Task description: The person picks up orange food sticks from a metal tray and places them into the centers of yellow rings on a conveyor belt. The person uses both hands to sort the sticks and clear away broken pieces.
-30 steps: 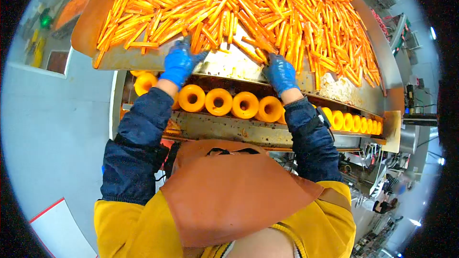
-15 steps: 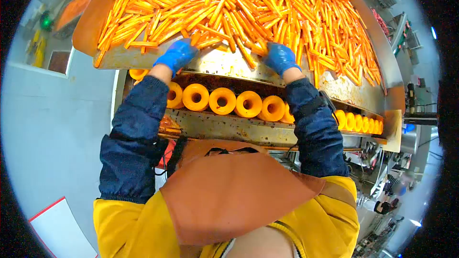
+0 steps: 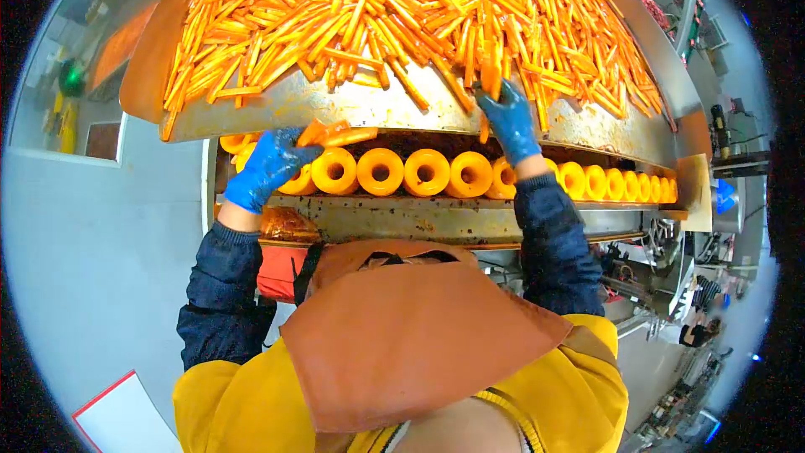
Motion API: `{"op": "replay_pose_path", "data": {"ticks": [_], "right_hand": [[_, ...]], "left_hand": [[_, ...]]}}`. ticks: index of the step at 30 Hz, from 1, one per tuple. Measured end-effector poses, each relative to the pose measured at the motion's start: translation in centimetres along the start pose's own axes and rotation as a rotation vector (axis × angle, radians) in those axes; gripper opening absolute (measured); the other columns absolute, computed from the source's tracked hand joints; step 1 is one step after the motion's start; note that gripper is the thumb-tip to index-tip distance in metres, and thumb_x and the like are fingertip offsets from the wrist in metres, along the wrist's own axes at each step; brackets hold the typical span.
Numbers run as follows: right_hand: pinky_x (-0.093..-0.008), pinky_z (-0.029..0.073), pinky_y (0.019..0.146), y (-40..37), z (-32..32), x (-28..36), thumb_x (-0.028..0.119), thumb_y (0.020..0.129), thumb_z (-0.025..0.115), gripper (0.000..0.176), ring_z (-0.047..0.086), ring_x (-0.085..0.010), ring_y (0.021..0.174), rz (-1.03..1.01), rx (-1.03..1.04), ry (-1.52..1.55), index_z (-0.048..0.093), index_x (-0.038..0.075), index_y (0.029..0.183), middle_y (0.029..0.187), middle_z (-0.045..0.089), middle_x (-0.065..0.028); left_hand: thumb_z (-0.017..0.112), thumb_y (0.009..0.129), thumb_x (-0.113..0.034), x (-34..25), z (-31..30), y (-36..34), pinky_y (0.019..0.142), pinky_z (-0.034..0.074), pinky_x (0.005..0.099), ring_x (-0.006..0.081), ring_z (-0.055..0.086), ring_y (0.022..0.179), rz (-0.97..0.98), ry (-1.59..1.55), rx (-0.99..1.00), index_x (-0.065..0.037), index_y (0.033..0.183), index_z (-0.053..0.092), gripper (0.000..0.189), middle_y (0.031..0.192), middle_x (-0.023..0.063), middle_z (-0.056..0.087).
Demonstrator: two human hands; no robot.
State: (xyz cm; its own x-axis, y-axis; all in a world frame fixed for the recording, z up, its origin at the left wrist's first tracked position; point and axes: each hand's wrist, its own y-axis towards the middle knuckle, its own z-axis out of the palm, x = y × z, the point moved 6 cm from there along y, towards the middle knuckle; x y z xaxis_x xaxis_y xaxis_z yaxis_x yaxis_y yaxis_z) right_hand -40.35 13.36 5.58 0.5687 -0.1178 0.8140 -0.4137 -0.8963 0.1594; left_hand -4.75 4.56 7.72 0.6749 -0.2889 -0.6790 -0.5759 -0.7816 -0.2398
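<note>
Glossy orange sticks [image 3: 352,13] lie in a wide heap on a metal tray [image 3: 285,109]. My left hand [image 3: 272,164], in a blue glove, is closed round a few orange sticks [image 3: 340,134] above the row of orange cups [image 3: 379,172], to the left. At the tray's front edge, my right hand [image 3: 507,117], also gloved in blue, grips some orange sticks [image 3: 492,63] that point up and away. The cups are round with a dark hole in the centre and stand side by side below the tray.
A metal ledge [image 3: 402,222] runs in front of the cups. Something red [image 3: 281,273] hangs below it at the left. A white board with a red edge [image 3: 126,411] is at the lower left. Machinery [image 3: 654,260] and a distant person [image 3: 700,327] are at the right.
My left hand has moved from the tray edge down and left, lifting sticks over the cups. My right hand has shifted slightly right and now shows sticks in its grip.
</note>
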Motion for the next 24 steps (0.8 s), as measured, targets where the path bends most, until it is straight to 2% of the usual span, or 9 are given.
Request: {"op": "replay_pose_path", "data": {"ticks": [2,4,8,12,15,16,18,20,24], "right_hand": [[-0.0286,0.048,0.078,-3.8,0.9,-1.1,0.014,0.081,0.065,0.028,0.06,-0.0156,0.086,0.229,0.019,0.669,0.062,0.002,0.107,0.096,0.065,-0.0067],[-0.0279,0.048,0.079,-7.3,2.9,-1.1,0.013,0.083,0.065,0.029,0.058,-0.0132,0.087,0.251,0.044,0.682,0.061,0.0,0.108,0.098,0.064,-0.0034],[-0.0275,0.049,0.074,-11.4,6.5,-3.8,0.014,0.081,0.068,0.026,0.058,-0.0113,0.082,0.18,0.162,0.483,0.063,0.001,0.102,0.091,0.065,-0.0045],[-0.0303,0.049,0.065,-12.2,5.9,-6.1,0.016,0.078,0.07,0.026,0.059,-0.0138,0.072,0.336,0.02,0.434,0.063,0.0,0.098,0.081,0.064,-0.0071],[-0.0298,0.048,0.063,-11.4,5.0,-2.6,0.013,0.077,0.069,0.023,0.057,-0.013,0.071,-0.122,0.057,-0.278,0.06,0.002,0.095,0.08,0.062,-0.0066],[-0.0298,0.048,0.063,-11.3,4.8,-2.3,0.013,0.077,0.069,0.023,0.057,-0.013,0.071,-0.121,0.057,-0.278,0.06,0.002,0.095,0.08,0.062,-0.0066],[-0.0293,0.048,0.065,-11.3,3.8,-3.9,0.012,0.078,0.068,0.027,0.057,-0.0127,0.075,0.348,-0.02,0.246,0.058,0.002,0.102,0.084,0.062,-0.0065],[-0.0259,0.048,0.067,-11.5,3.3,-6.9,0.01,0.081,0.067,0.031,0.056,-0.0104,0.079,0.274,-0.242,0.442,0.054,0.002,0.108,0.09,0.061,-0.003],[-0.0297,0.049,0.071,-13.1,1.5,-7.6,0.011,0.081,0.067,0.031,0.06,-0.0172,0.078,0.408,-0.11,0.474,0.057,0.001,0.108,0.092,0.064,-0.0061]], "left_hand": [[0.066,0.077,-0.027,-0.6,1.1,-0.2,0.07,0.049,0.0373,0.0302,0.064,0.082,0.015,0.169,0.052,-0.003,0.098,0.064,0.033,0.088,0.0174,0.065],[0.064,0.075,-0.029,-2.8,3.5,-0.3,0.072,0.049,0.0411,0.0356,0.061,0.086,0.352,0.215,0.049,-0.005,0.097,0.065,0.032,0.09,0.0202,0.063],[0.063,0.076,-0.031,-2.7,6.9,1.0,0.072,0.05,0.0426,0.0355,0.061,0.083,0.433,0.312,-0.098,-0.007,0.095,0.066,0.031,0.087,0.0182,0.064],[0.064,0.075,-0.027,-1.8,7.1,1.4,0.073,0.05,0.0425,0.035,0.061,0.084,0.287,0.154,0.051,-0.007,0.097,0.065,0.03,0.091,0.0167,0.065],[0.063,0.074,-0.024,-3.3,7.8,1.7,0.073,0.05,0.0426,0.0347,0.062,0.084,0.353,0.232,0.005,-0.008,0.099,0.065,0.03,0.092,0.0161,0.065],[0.063,0.073,-0.023,-4.6,8.4,1.6,0.072,0.05,0.0427,0.0347,0.062,0.083,0.419,0.364,-0.069,-0.008,0.1,0.064,0.031,0.091,0.0159,0.065],[0.062,0.074,-0.023,-7.5,9.6,1.5,0.079,0.049,0.043,0.0349,0.06,0.09,0.523,0.253,-0.055,-0.006,0.102,0.063,0.033,0.094,0.0186,0.064],[0.062,0.078,-0.025,-8.1,11.4,2.4,0.082,0.048,0.042,0.0368,0.058,0.094,0.411,0.102,0.08,-0.005,0.108,0.061,0.036,0.101,0.0215,0.061],[0.063,0.081,-0.027,-3.9,12.1,3.2,0.08,0.048,0.0371,0.0305,0.062,0.09,0.294,-0.227,-0.006,-0.002,0.112,0.058,0.04,0.101,0.0179,0.064]]}}
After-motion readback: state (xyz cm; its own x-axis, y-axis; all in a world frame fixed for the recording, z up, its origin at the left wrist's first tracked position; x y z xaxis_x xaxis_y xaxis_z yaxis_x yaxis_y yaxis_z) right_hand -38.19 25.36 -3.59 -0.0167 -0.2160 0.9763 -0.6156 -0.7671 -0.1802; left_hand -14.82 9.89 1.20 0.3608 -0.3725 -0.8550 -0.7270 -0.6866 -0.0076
